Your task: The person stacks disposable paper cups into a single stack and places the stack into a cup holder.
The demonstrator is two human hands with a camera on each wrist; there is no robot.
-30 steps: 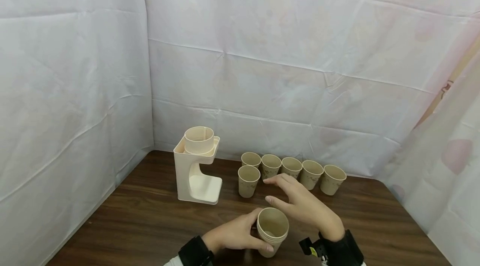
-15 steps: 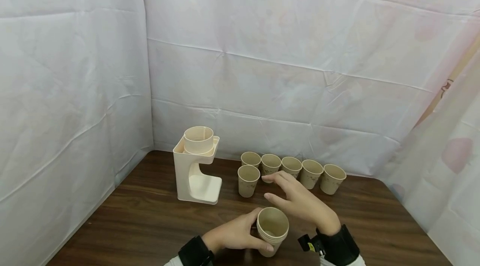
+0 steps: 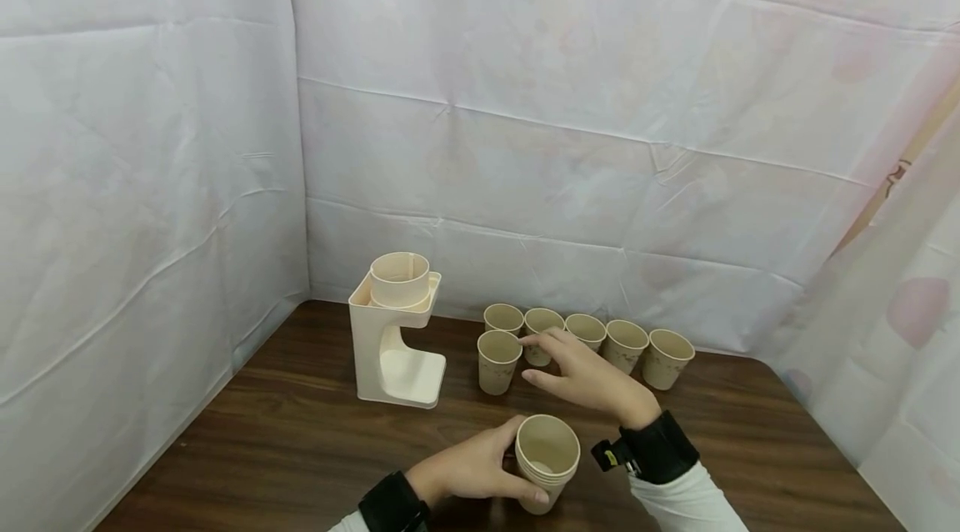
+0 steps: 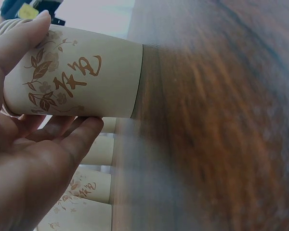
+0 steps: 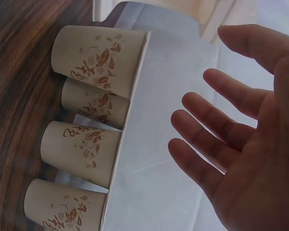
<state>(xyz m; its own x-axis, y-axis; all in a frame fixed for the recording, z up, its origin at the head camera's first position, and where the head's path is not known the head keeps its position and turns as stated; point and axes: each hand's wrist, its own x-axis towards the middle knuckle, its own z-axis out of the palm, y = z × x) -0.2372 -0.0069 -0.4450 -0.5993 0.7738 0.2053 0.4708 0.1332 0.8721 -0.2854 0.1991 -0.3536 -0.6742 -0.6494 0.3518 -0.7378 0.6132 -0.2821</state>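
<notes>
Makeshift booth, cloth-walled; whether home, office or lab beyond, cannot tell. Creased whitish sheets (image 3: 525,157) hang on three sides, a gap at right baring a tan strip (image 3: 918,147). Dark wood-grain tabletop (image 3: 300,432) between them.

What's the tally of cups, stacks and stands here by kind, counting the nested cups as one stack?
Single beige floral-printed paper cups: 6
Stack of nested beige paper cups: 1
Cream-coloured C-shaped stand with an open cream cylinder on top: 1
Total: 8
</notes>
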